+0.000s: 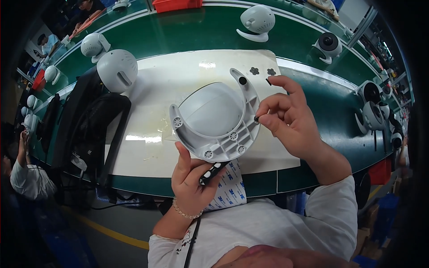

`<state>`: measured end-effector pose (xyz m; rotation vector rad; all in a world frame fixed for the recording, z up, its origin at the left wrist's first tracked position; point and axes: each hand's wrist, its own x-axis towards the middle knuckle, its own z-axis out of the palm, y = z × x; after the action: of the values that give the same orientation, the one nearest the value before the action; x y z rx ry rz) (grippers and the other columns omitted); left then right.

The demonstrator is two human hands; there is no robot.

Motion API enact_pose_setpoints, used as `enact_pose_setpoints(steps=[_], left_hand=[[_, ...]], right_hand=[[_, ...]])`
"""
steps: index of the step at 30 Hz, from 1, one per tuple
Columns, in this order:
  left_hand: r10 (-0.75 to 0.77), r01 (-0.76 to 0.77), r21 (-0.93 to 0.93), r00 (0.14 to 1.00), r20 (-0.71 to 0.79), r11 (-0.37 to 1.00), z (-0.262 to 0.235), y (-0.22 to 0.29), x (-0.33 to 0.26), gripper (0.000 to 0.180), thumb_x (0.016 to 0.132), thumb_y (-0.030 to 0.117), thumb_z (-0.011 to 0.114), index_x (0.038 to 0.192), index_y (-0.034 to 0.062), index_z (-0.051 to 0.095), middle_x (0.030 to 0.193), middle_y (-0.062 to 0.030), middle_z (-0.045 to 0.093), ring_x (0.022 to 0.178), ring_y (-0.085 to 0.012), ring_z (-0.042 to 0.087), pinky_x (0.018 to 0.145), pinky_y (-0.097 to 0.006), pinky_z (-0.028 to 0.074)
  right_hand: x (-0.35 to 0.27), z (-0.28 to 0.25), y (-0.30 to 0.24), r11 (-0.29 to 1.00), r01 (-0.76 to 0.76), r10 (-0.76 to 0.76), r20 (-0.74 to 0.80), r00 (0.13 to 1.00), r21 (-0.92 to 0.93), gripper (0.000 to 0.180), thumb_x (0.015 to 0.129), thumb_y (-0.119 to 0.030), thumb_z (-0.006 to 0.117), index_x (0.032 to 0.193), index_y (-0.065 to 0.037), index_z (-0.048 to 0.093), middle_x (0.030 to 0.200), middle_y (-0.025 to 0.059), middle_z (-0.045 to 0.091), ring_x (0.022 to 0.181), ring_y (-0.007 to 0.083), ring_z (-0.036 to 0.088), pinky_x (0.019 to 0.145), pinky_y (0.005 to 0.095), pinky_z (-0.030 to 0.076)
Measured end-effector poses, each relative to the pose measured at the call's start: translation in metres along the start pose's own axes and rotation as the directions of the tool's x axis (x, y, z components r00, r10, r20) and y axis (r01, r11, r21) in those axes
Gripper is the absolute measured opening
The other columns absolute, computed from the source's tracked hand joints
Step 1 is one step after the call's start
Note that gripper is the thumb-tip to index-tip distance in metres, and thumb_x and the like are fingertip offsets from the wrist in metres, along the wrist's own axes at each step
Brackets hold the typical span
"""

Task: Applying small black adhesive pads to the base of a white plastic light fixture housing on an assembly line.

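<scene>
My left hand (194, 181) is closed on the lower edge of a white rounded device (214, 107), tilted so the ribbed underside of its crescent base (252, 94) faces up. Between its fingers there is also a black strip with white spots (212, 173). A round black pad (242, 81) sits at the base's upper tip; several other round recesses show bare spokes. At the base's right edge, my right hand (286, 116) pinches a small black round pad (257, 119) between thumb and a finger. Another small black piece (268, 81) is at the tip of its raised finger.
A white mat (147, 111) covers the green bench, with two dark flower-shaped pieces (254, 71) near its far edge. A white device (117, 69) and black bags (96, 120) stand at left. More devices (258, 22) sit on the green conveyor. A printed backing sheet (230, 187) hangs near my lap.
</scene>
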<state>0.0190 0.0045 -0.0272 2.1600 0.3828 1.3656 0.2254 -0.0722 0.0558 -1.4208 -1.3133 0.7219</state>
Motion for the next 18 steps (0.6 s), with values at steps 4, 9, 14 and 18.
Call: enact_pose_setpoints(steps=[4,9,14,18], left_hand=[[-0.006,0.007,0.014,1.0,-0.024,1.0,0.001,0.001,0.0,0.024,0.059,-0.005,0.072,0.077,-0.0025,0.056,0.133,-0.0289,0.027,0.069,-0.0196,0.061,0.064,-0.027,0.049],[-0.012,0.013,0.027,1.0,-0.025,1.0,0.002,0.002,0.0,0.024,0.058,-0.006,0.071,0.078,-0.0022,0.056,0.133,-0.0278,0.028,0.07,-0.0204,0.062,0.065,-0.027,0.049],[-0.009,0.01,0.037,0.999,-0.043,0.999,0.004,0.001,0.0,0.026,0.058,-0.007,0.07,0.079,-0.0018,0.056,0.134,-0.0269,0.028,0.071,-0.0212,0.062,0.065,-0.027,0.049],[-0.016,0.018,0.049,0.999,-0.045,0.999,0.004,0.002,0.0,0.027,0.058,-0.007,0.07,0.079,-0.0018,0.055,0.134,-0.0266,0.028,0.071,-0.0218,0.062,0.065,-0.027,0.049]], right_hand=[[-0.002,-0.001,-0.003,0.993,-0.048,0.053,-0.046,0.998,0.108,0.06,0.082,0.0,0.053,0.13,-0.006,0.018,0.088,0.0065,0.054,0.062,0.0038,0.046,0.054,0.0151,0.038],[-0.003,0.004,0.006,1.0,-0.019,0.021,-0.05,0.999,0.024,0.06,0.081,0.002,0.054,0.129,-0.005,0.02,0.087,0.0065,0.057,0.057,0.0028,0.046,0.049,0.0142,0.037],[-0.011,0.003,0.02,0.745,0.409,-0.475,0.01,0.88,-0.526,0.059,0.077,0.008,0.056,0.126,-0.003,0.025,0.088,0.0104,0.063,0.053,0.0074,0.053,0.048,0.0169,0.04],[-0.02,-0.001,0.006,0.541,0.47,-0.511,0.171,0.842,-0.697,0.048,0.074,0.004,0.06,0.117,-0.002,0.04,0.093,0.0134,0.063,0.051,0.0159,0.055,0.049,0.0237,0.044]])
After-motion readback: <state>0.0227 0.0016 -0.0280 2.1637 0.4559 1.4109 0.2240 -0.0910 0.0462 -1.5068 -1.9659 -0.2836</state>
